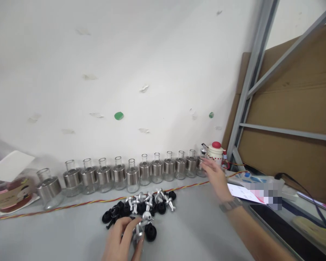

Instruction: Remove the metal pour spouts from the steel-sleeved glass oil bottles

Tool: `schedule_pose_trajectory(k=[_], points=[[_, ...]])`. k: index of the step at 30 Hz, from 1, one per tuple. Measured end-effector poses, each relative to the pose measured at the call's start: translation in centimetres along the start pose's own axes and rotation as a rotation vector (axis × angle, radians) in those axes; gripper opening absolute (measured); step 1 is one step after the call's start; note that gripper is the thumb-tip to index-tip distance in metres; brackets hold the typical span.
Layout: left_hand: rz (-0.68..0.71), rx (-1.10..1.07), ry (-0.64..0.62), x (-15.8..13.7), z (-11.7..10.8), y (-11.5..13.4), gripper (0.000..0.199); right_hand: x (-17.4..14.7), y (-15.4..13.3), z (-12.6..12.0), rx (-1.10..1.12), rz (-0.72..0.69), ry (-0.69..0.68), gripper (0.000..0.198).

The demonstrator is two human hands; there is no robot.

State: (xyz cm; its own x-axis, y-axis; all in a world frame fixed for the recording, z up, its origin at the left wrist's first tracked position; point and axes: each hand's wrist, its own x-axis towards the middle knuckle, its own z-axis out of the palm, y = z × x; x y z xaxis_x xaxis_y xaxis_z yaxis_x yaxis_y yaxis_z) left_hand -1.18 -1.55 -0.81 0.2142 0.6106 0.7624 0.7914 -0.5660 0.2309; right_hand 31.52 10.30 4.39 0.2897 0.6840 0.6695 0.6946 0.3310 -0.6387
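My left hand point(122, 237) is closed on a silver pourer spout point(138, 232) at the front of a heap. Other silver spouts point(149, 198) and black stoppers point(150, 232) lie loose beyond and beside its fingers. My right hand point(216, 177) reaches to the right end of the bottle row, fingers stretched out in front of the last bottle point(201, 169). That bottle has a spout point(204, 149) in its neck; whether the fingertips touch it I cannot tell. Several glass bottles with metal sleeves point(119, 173) stand along the wall, their necks open.
A red and yellow twisted cord point(93, 201) runs between heap and bottles. A red-topped white jar point(215, 151) stands behind my right hand. Further right lie a lit screen point(241, 192) and a dark phone-like slab point(282, 228). A labelled tub point(13, 195) sits far left.
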Motion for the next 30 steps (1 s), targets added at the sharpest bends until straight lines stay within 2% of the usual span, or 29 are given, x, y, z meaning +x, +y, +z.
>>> schedule_pose_trajectory(k=[4,7,9,11,13,16,21,24,26,28,30], points=[[0.005,0.098,-0.276,0.4,-1.2,0.1,0.025,-4.8,-3.7,2.6,0.172,0.082,-0.221,0.028],[-0.071,0.217,-0.482,0.8,-1.8,-0.1,0.028,-7.6,-5.8,4.2,0.211,0.096,-0.312,0.018],[-0.151,0.23,-0.591,1.0,-1.8,0.1,0.031,-8.8,-6.5,4.6,0.171,0.057,-0.36,0.016],[-0.212,0.22,-0.644,1.1,-1.6,0.3,0.032,-9.5,-6.6,4.7,0.055,-0.001,-0.417,0.018],[-0.247,0.208,-0.629,1.0,-1.2,0.3,0.033,-10.0,-6.5,4.7,-0.061,-0.03,-0.478,0.02],[-0.242,0.167,-0.526,0.8,-0.8,-0.1,0.032,-10.2,-5.9,5.0,-0.102,-0.018,-0.539,0.018],[-0.2,0.138,-0.429,1.1,-1.2,-0.4,0.018,-9.6,-5.7,4.6,-0.058,-0.007,-0.519,0.016],[-0.121,0.137,-0.415,1.1,-1.6,0.0,0.018,-9.1,-6.8,3.9,0.191,0.115,-0.487,0.015],[0.016,0.103,-0.425,1.0,-1.6,0.2,0.013,-9.1,-7.8,3.6,0.457,0.265,-0.532,0.022],[0.181,0.093,-0.433,0.8,-1.3,0.3,0.029,-9.3,-8.8,3.5,0.674,0.402,-0.616,0.033],[0.295,0.133,-0.431,0.6,-0.8,0.3,0.041,-9.7,-9.6,3.5,0.795,0.509,-0.684,0.037]])
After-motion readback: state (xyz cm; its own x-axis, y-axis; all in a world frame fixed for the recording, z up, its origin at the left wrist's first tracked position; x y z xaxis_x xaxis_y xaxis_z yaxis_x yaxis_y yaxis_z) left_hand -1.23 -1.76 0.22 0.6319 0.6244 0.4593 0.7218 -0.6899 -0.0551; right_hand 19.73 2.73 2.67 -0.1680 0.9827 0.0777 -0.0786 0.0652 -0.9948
